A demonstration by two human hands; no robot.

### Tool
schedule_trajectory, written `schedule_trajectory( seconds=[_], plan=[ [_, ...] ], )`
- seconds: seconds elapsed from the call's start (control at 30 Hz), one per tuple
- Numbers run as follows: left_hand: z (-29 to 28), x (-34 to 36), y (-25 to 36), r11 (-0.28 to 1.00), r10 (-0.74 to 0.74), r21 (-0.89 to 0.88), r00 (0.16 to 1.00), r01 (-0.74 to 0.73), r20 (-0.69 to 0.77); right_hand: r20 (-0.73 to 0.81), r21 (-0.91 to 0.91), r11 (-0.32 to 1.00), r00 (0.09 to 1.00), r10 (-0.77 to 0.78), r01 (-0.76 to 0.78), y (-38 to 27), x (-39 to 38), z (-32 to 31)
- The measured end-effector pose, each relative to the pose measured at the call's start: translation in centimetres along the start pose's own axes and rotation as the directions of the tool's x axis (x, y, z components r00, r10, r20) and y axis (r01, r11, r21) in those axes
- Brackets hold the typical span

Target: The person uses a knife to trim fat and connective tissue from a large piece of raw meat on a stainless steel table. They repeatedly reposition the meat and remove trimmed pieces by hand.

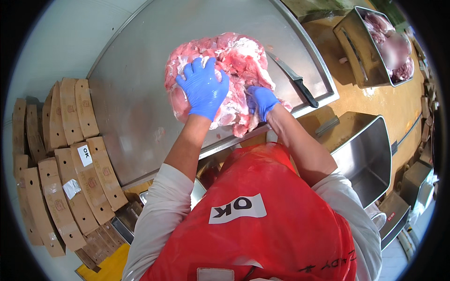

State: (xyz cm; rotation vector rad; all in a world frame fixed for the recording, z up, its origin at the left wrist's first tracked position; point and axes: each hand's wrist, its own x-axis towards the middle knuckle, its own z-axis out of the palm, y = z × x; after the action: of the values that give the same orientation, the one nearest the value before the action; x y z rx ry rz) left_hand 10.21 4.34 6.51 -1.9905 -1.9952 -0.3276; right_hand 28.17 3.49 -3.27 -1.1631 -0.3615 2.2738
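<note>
A large piece of raw meat (234,70), pink with white fat, lies on the steel table (136,89) close to its front edge. My left hand (206,91), in a blue glove, rests on the meat's left part with its fingers spread. At the meat's lower right edge, my gloved right hand (264,100) is closed on a flap of it, the fingertips partly hidden by the meat. A knife (300,84) with a black handle lies on the table to the right of the meat, apart from both hands.
Brown cardboard boxes (79,187) are stacked at the left. On the right stands an empty-looking steel tub (368,157), near the table's corner. Farther off, another steel bin (351,54) holds pieces of meat. A red apron (253,187) covers my front.
</note>
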Motion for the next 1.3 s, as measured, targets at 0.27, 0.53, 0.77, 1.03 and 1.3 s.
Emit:
schedule_trajectory(
  seconds=[0.27,0.53,0.77,1.03,1.3],
  plan=[
    [-0.1,0.2,-0.4,0.999,-0.037,0.004,0.999,0.036,0.028,-0.075,-0.093,0.992,0.993,-0.087,0.08,-0.4,-1.7,2.0],
    [-0.1,0.4,-0.2,0.999,-0.044,0.027,0.998,0.043,0.038,-0.118,-0.084,0.996,0.992,-0.043,0.034,-0.3,-2.4,2.9],
    [0.2,-0.2,-0.2,0.999,0.005,0.04,1.0,-0.004,-0.008,0.069,0.047,0.999,0.997,-0.018,0.015,1.3,0.1,1.5],
    [-0.3,0.2,-1.0,0.999,-0.019,0.038,0.999,0.018,0.034,-0.129,-0.045,0.989,0.981,-0.144,0.139,0.8,-3.9,4.6],
    [-0.4,0.7,-2.0,0.998,0.006,0.066,1.0,-0.004,-0.019,0.388,-0.897,-0.065,0.709,-0.589,0.437,2.5,-0.5,0.3]
  ],
)
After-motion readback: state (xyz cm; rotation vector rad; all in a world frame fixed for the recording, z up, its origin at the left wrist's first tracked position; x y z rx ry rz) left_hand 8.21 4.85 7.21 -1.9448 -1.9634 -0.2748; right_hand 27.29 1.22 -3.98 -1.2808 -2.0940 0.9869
